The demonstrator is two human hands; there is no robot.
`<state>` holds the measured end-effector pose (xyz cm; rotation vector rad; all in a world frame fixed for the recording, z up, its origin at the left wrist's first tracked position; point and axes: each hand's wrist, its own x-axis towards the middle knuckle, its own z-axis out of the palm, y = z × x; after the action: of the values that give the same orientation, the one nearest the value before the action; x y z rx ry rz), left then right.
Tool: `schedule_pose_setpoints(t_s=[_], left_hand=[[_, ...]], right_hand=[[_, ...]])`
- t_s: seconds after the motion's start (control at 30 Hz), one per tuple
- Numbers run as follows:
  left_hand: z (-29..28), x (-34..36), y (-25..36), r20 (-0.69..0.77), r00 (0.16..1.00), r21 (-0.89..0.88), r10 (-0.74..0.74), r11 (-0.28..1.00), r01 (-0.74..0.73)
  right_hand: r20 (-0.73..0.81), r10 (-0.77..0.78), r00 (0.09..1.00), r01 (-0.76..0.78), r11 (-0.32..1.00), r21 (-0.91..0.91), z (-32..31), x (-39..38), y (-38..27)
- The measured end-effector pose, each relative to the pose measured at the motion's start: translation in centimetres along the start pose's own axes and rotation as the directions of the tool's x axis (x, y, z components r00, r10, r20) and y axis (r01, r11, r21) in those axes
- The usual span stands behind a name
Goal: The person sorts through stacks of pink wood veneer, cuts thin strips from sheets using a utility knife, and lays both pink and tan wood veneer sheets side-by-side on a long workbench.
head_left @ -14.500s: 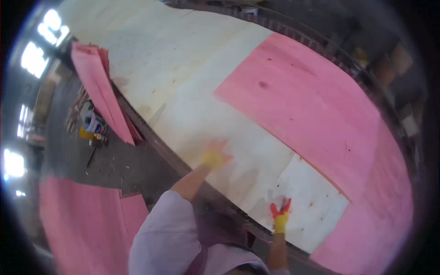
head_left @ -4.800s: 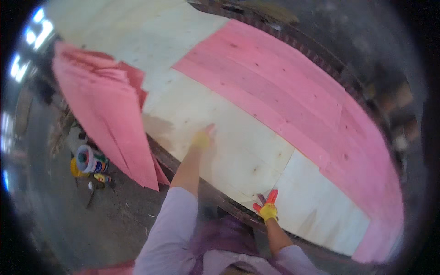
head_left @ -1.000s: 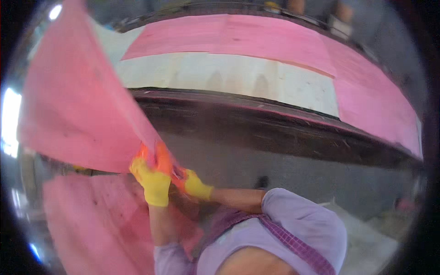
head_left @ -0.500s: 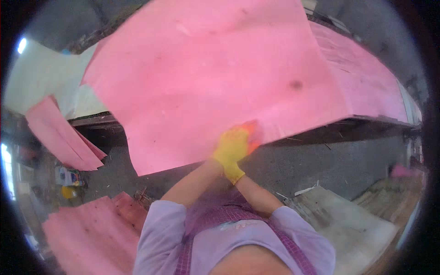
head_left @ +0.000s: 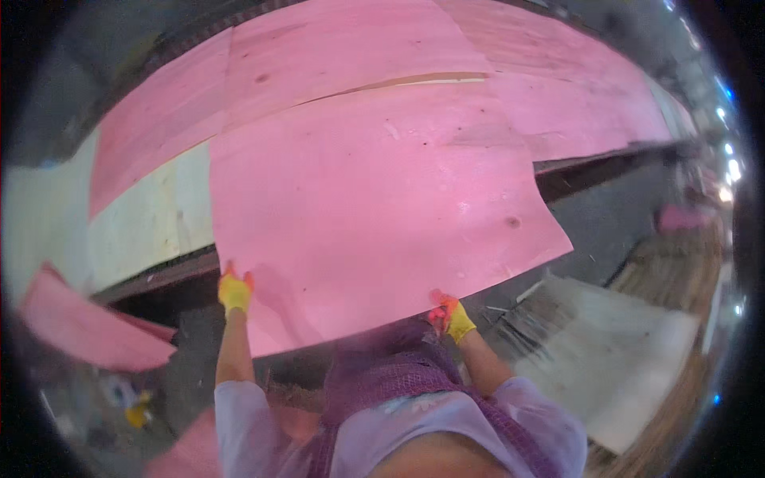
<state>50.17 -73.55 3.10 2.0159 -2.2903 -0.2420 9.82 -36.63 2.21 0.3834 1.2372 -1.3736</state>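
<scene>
A large pink veneer sheet (head_left: pixel 358 215) stretches out in front of me, its near edge overhanging the table by my waist. My left hand (head_left: pixel 235 292), in a yellow glove with orange-red fingertips, is closed on the sheet's left edge near the front corner. At the near edge, right of the middle, my right hand (head_left: pixel 453 317) in a matching glove grips the sheet, thumb on top and fingers beneath. Beyond it, other pink sheets (head_left: pixel 343 40) cover the far side; a narrow pale gap shows along the sheet's far edge.
Pale sheets (head_left: pixel 151 215) lie on the table at left. Pink pieces (head_left: pixel 96 323) hang off its left front. Low on the right is a whitish sheet (head_left: pixel 613 350) beside brownish stacked sheets (head_left: pixel 677 267). More pink sheet (head_left: pixel 191 450) lies at lower left. The table's dark edge (head_left: pixel 590 171) shows at right.
The pink sheet has come down and nearer, lying flatter over the table. My hands, together at its near edge before, have spread apart, the left to the left edge and the right slightly rightward.
</scene>
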Motion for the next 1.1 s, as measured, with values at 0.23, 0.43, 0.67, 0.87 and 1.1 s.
schedule_pose_setpoints(t_s=[0.23,0.43,0.67,0.87,1.1], left_hand=[[16.0,8.4,-24.1,0.133,0.911,-0.802,-0.391,0.498,0.331],[16.3,7.9,-17.2,0.495,0.842,-0.834,-0.217,0.154,0.530],[9.3,7.3,-19.2,0.597,0.793,-0.786,-0.124,0.107,0.609],[2.0,6.0,-12.4,0.540,0.829,-0.814,-0.147,0.160,0.558],[6.5,6.4,-9.9,0.469,0.877,-0.880,-0.104,0.032,0.474]], right_hand=[[-0.186,0.012,0.982,-0.025,0.998,-0.066,6.0,-2.9,-2.6],[-0.280,-0.250,0.927,0.222,0.967,-0.126,9.3,-6.0,-5.3],[-0.123,-0.426,0.896,0.400,0.897,-0.191,17.7,-15.4,-7.5],[-0.159,-0.409,0.899,0.390,0.910,-0.138,10.3,-12.0,-7.6],[-0.267,-0.175,0.948,0.156,0.983,-0.093,3.2,-2.4,-7.4]])
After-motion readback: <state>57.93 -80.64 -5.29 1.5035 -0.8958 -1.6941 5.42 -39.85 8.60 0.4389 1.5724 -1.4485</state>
